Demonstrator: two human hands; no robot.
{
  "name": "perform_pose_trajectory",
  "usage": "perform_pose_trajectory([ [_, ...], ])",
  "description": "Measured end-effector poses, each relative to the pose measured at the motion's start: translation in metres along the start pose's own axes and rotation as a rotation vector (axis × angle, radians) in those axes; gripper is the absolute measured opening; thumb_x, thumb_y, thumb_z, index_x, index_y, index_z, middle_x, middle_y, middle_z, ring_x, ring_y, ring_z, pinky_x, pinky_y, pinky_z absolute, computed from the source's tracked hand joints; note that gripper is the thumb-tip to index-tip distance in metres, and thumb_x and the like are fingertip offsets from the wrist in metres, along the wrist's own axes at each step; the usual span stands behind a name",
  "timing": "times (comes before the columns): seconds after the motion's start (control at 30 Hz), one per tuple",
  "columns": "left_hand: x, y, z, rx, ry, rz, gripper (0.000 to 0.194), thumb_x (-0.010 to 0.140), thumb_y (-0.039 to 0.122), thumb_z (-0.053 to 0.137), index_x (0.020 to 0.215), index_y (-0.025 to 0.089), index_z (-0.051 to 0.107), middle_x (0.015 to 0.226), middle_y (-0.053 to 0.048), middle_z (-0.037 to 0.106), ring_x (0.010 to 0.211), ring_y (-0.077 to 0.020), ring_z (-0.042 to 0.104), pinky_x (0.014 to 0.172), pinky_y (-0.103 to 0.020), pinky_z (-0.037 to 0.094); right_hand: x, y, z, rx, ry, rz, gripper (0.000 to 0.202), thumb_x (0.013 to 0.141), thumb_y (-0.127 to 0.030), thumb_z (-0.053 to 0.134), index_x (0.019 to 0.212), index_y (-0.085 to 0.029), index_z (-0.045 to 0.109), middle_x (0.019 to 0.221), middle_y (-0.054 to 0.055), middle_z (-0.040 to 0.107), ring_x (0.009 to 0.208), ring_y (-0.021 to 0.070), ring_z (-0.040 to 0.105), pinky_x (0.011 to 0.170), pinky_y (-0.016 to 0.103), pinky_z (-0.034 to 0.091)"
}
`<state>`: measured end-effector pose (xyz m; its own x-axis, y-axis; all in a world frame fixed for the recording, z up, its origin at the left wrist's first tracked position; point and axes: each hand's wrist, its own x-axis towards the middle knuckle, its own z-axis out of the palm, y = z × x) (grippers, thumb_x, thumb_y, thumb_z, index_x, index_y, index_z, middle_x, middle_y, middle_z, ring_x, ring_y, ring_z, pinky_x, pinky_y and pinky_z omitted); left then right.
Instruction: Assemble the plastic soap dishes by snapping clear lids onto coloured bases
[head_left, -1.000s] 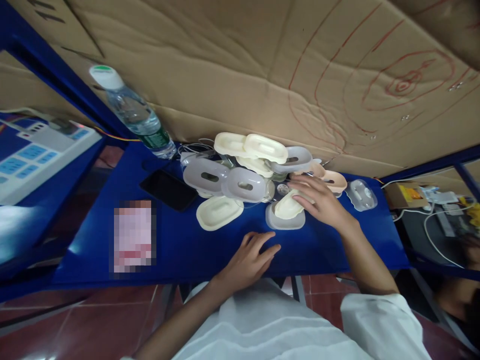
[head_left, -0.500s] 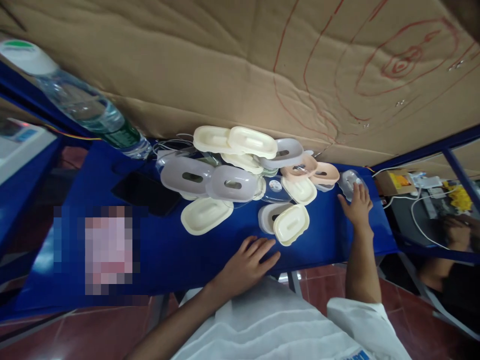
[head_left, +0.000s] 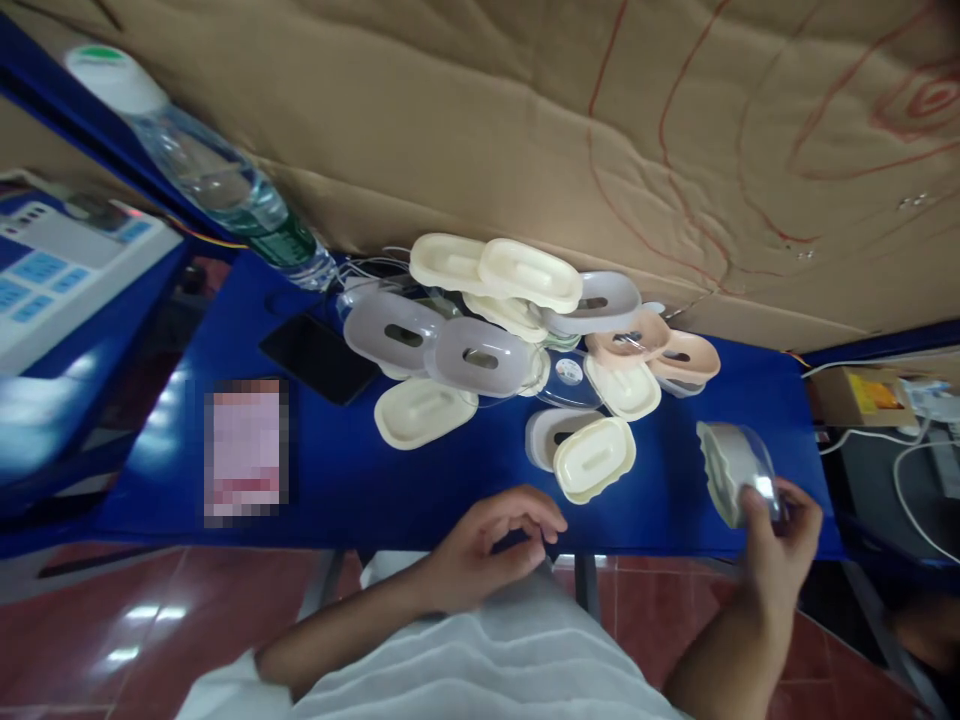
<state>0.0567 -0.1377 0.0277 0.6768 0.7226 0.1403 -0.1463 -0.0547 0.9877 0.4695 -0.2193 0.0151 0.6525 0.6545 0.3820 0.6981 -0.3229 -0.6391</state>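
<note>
At the table's right end my right hand [head_left: 780, 535] grips a soap box [head_left: 729, 470] between thumb and fingers. The box is tilted up, with a clear cover side and a pale wavy rim. Near the front edge my left hand [head_left: 495, 550] holds nothing; its fingers are loosely curled and apart from the thumb. Just beyond it a cream soap dish tray [head_left: 596, 458] overlaps a grey soap dish [head_left: 541, 436]. Farther back lies a heap of soap dish parts: grey slotted dishes [head_left: 480, 358], cream trays [head_left: 529, 275] and peach dishes [head_left: 684, 356].
A water bottle [head_left: 232, 185] stands at the back left against the cardboard wall [head_left: 420, 120]. A black phone [head_left: 319, 357] and a pixelated flat item [head_left: 246, 450] lie on the blue table [head_left: 337, 500]. Beyond the right edge are a small carton [head_left: 862, 395], cables and another person's blurred arm [head_left: 930, 630].
My right hand has taken hold of the soap box, raised it and brought it nearer. My left hand has lifted from its flat pose and curled its fingers. The view has shifted.
</note>
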Motion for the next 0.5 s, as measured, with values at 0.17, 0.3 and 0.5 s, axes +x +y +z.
perform_pose_trajectory([
  [0.17,0.008,0.012,0.013,-0.018,0.071,-0.072,0.127,0.087,0.04,0.092,0.175,0.028,0.0,0.171,-0.027,0.039,0.154,-0.036,0.052,0.112,-0.049,0.06,-0.069,-0.119,0.038,0.366,-0.154,-0.219,0.043,0.094,-0.058,0.067,0.133,-0.042,0.064,0.126,0.013,0.063,0.12,0.0484,0.067,0.092,0.073,0.058],
  [0.3,-0.01,-0.007,0.006,0.092,0.325,-0.06,0.119,0.091,0.068,0.079,0.176,0.023,0.009,0.156,-0.026,0.057,0.143,-0.0356,0.062,0.109,-0.051,0.06,-0.103,-0.2,0.084,0.575,-0.427,-0.494,0.049,0.091,-0.056,0.078,0.133,-0.038,0.06,0.121,0.011,0.058,0.129,0.0426,0.063,0.104,0.069,0.058],
  [0.5,-0.073,-0.035,-0.021,0.243,0.544,-0.093,0.096,0.097,0.09,0.041,0.167,0.024,0.04,0.136,-0.019,0.072,0.129,-0.0321,0.069,0.101,-0.047,0.063,-0.091,-0.239,0.11,0.672,-0.773,-0.582,0.043,0.103,-0.053,0.065,0.138,-0.028,0.057,0.132,0.015,0.06,0.131,0.0355,0.065,0.102,0.052,0.063],
])
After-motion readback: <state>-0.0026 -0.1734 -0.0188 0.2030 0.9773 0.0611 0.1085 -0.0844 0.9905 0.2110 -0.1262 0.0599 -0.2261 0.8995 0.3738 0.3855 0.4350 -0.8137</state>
